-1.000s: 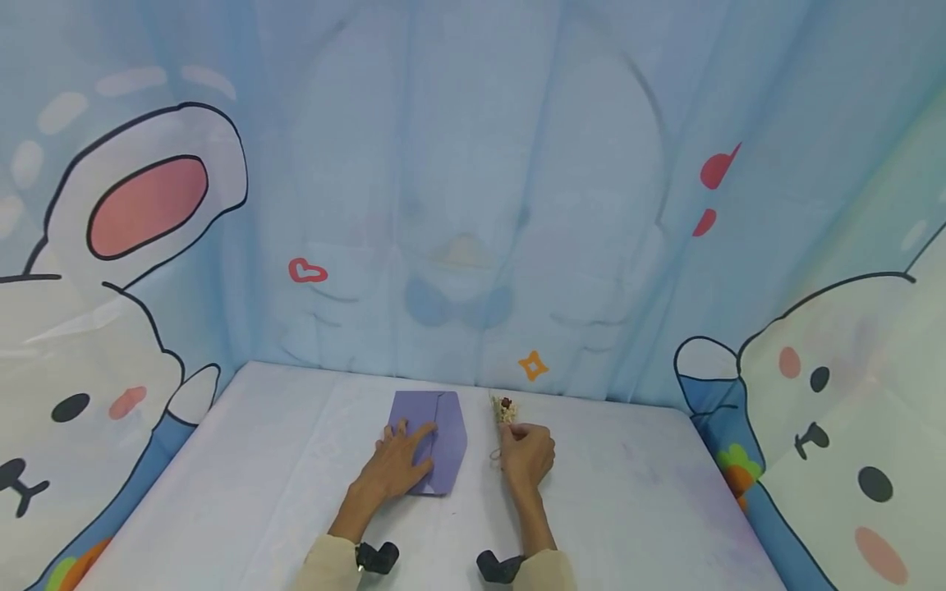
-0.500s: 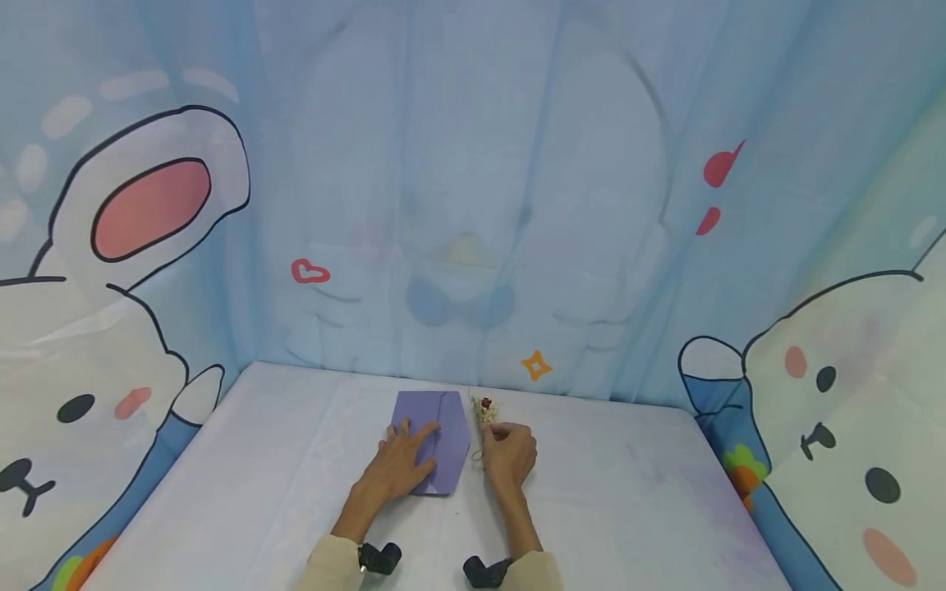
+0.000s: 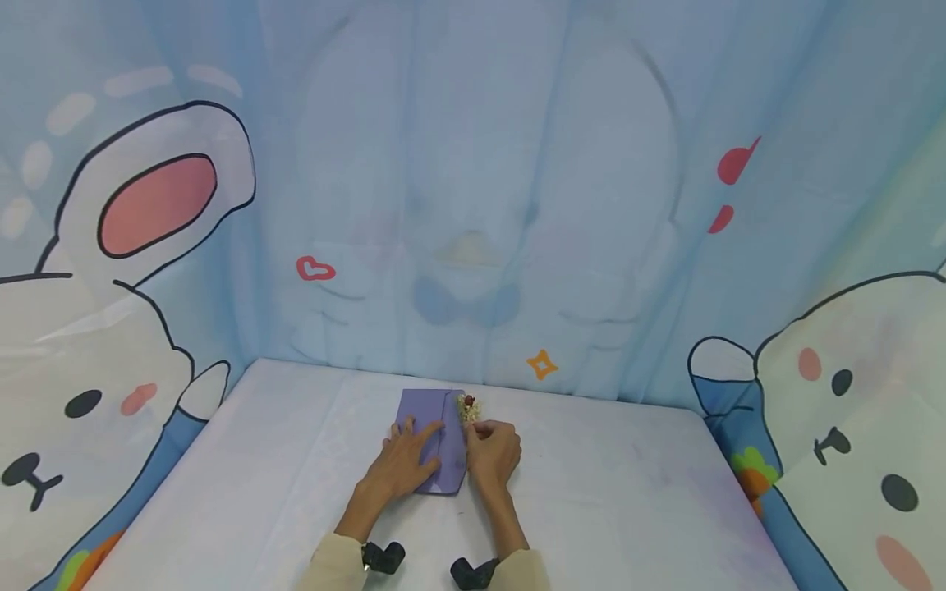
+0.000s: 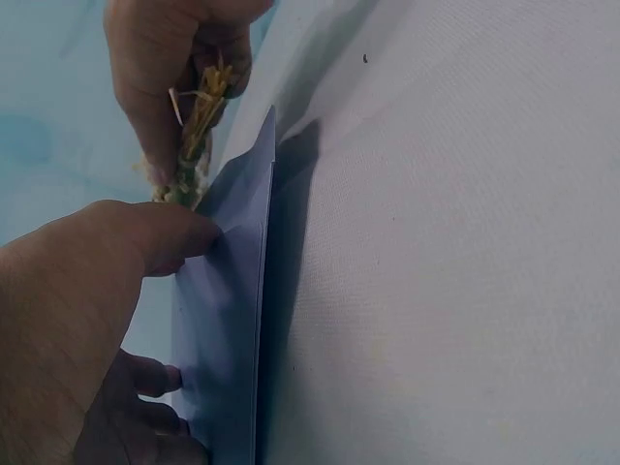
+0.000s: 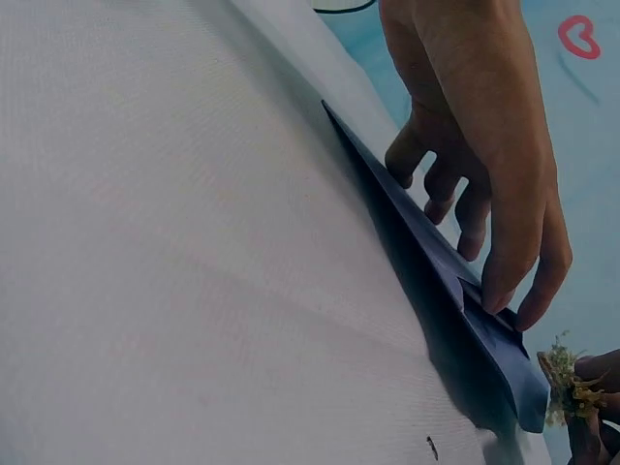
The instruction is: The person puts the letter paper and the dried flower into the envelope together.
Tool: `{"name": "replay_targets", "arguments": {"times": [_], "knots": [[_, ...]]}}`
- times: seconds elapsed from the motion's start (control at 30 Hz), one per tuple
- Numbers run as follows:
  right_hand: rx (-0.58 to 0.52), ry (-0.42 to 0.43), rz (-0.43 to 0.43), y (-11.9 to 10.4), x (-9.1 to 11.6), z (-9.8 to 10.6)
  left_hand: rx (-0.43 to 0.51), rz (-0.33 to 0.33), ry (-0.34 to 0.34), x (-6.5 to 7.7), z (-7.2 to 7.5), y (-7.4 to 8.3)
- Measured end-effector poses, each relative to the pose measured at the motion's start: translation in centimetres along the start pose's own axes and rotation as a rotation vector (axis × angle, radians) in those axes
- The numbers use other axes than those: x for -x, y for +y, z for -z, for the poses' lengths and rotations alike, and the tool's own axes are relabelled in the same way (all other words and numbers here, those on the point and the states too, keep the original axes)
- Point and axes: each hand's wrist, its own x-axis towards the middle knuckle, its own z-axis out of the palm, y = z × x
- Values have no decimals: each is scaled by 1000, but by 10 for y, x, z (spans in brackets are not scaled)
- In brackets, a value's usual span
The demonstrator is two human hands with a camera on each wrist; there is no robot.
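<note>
A purple paper envelope (image 3: 425,405) lies on the white-covered table in the head view. My left hand (image 3: 402,464) rests on it with spread fingers, and in the left wrist view its thumb presses near the edge of the envelope (image 4: 228,310). My right hand (image 3: 493,453) pinches a small dried-flower bunch (image 3: 469,409) by its stems, at the envelope's right edge. One dark red bloom stands among the pale flowers. Stem ends of the bunch (image 4: 205,111) poke out between the right fingers in the left wrist view.
Pale blue curtains (image 3: 473,180) with cartoon animal prints hang behind and on both sides of the table (image 3: 628,501). Black wrist devices (image 3: 384,558) sit at both cuffs. A tiny dark speck (image 5: 432,448) lies on the cloth.
My right hand has moved left with the dried-flower bunch, from apart from the envelope to its right edge, where the flowers overlap it. My left hand stays resting on the envelope.
</note>
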Motion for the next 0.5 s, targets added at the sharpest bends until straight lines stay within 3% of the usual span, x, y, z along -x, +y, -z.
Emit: {"name": "replay_targets", "arguments": {"times": [0.2,0.5], "knots": [[28,-1,-1,3,4,-6,11,7,39,-6,-17,-16],[56,-25,8,5,5,-13,22,0,80,-9,-24,-24]]}}
